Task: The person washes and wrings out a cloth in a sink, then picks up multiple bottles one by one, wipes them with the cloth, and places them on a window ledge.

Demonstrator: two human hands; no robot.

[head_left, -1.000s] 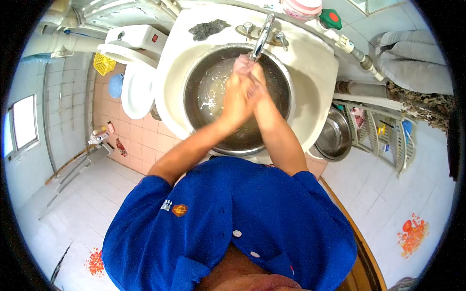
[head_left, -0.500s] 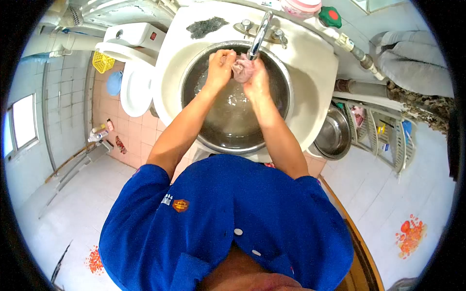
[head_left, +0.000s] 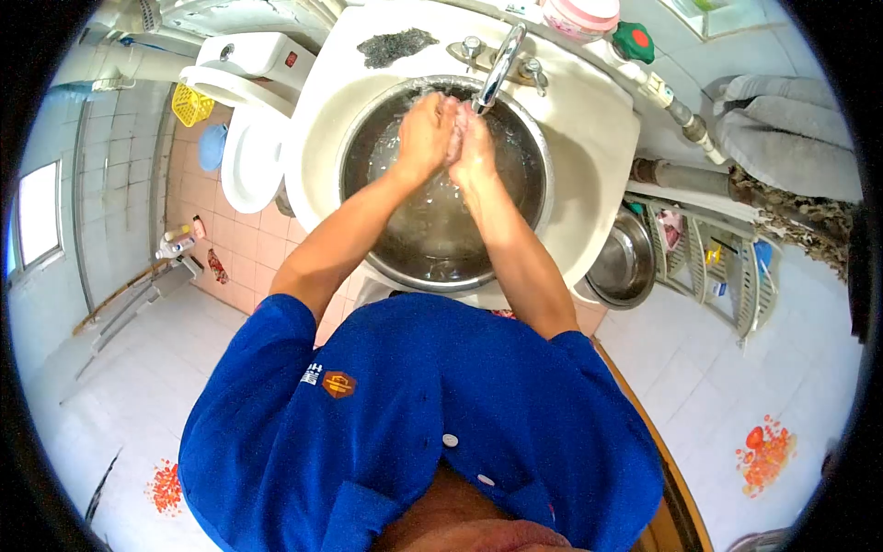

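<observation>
A large metal basin [head_left: 538,198] with cloudy water in it sits in the white sink [head_left: 593,184]. Over its far part, just below the chrome faucet [head_left: 502,69], my two hands are pressed together around a pink cloth [head_left: 454,138]. My left hand [head_left: 425,133] is closed on the cloth from the left side. On the right, my right hand [head_left: 474,147] grips it too, beside the spout. Most of the cloth is hidden between the palms, and the water is rippled around them.
Dark mesh [head_left: 395,48] lies on the sink's back left rim. Behind the faucet stands a pink tub [head_left: 581,17]. A second metal basin [head_left: 622,262] and a rack [head_left: 727,267] are at the right. The toilet [head_left: 253,161] is at the left.
My hands have come together and squeezed the cloth, which shows less than before. My left hand has moved slightly right, and the water's surface near it is more disturbed.
</observation>
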